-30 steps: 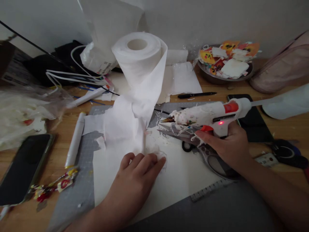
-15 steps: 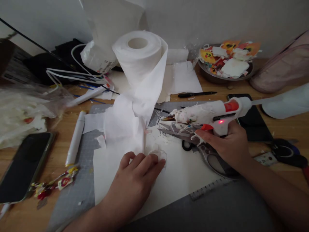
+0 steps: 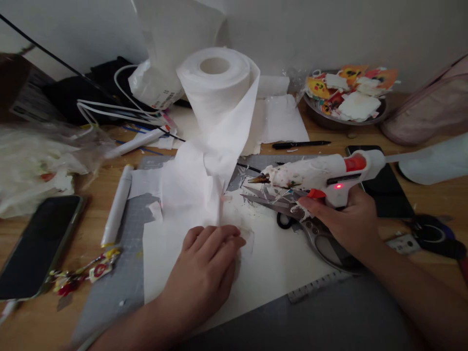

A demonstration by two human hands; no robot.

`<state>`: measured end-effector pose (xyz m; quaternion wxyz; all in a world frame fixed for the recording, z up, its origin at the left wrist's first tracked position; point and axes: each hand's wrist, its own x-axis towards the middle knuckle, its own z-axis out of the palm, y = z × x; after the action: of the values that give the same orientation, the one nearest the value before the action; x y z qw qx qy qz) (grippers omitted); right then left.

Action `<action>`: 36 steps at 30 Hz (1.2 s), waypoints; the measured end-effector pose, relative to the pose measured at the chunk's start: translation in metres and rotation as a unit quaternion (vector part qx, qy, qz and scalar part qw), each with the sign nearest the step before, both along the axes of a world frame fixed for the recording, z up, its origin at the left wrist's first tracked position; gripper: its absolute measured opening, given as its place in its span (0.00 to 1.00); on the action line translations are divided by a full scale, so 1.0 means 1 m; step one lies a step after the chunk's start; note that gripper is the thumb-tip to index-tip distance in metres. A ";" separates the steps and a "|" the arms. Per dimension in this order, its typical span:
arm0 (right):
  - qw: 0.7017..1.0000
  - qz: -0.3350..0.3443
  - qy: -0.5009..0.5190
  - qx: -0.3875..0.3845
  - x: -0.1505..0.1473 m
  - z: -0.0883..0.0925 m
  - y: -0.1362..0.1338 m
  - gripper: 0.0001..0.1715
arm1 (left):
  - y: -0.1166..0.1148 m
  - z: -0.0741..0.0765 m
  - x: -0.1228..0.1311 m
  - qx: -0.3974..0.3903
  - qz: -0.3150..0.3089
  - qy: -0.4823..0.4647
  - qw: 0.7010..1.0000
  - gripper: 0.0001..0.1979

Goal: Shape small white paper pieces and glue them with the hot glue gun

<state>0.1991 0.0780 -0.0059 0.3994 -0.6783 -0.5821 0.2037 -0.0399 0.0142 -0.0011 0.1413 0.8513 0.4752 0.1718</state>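
Observation:
My right hand (image 3: 353, 219) is wrapped round the handle of a white hot glue gun (image 3: 310, 175) with an orange trigger and a lit red light. Its brown nozzle points left, and a clear glue stick juts from the back. Grey-handled scissors (image 3: 317, 239) lie beneath the gun. My left hand (image 3: 208, 268) is closed, its fingers curled together over a cream sheet (image 3: 266, 273); whatever they hold is hidden. Beside the fingertips lies a thin, translucent piece (image 3: 247, 240). The loose end of a white tissue roll (image 3: 219, 92) drapes down to just beyond my left hand.
A bowl (image 3: 345, 119) of cut-out pieces stands at the back right. Phones lie left (image 3: 40, 243) and right (image 3: 387, 190). A white marker (image 3: 117, 207) and a keychain (image 3: 86, 273) are on the left; a black pen (image 3: 302, 145) and a clear ruler (image 3: 316, 286) lie near the sheet.
My left fingers have curled in further and shifted slightly; the crumpled white tissue that showed at their tips is out of sight. The glue gun stays in my right hand, nearly still.

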 end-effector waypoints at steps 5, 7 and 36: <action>1.000 0.001 -0.001 0.008 0.001 0.002 0.000 0.18 | -0.001 0.000 0.002 -0.032 0.051 0.026 0.998 0.09; 1.000 0.004 0.001 0.008 0.001 0.003 0.000 0.17 | 0.000 0.000 0.003 -0.043 0.052 0.031 0.997 0.08; 1.000 0.009 -0.004 0.022 0.000 0.003 0.001 0.20 | -0.005 0.002 -0.001 0.056 -0.142 0.105 0.983 0.17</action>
<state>0.1988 0.0794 -0.0032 0.4103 -0.6648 -0.5941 0.1919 -0.0412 0.0088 0.0007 0.0659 0.9301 0.3510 0.0862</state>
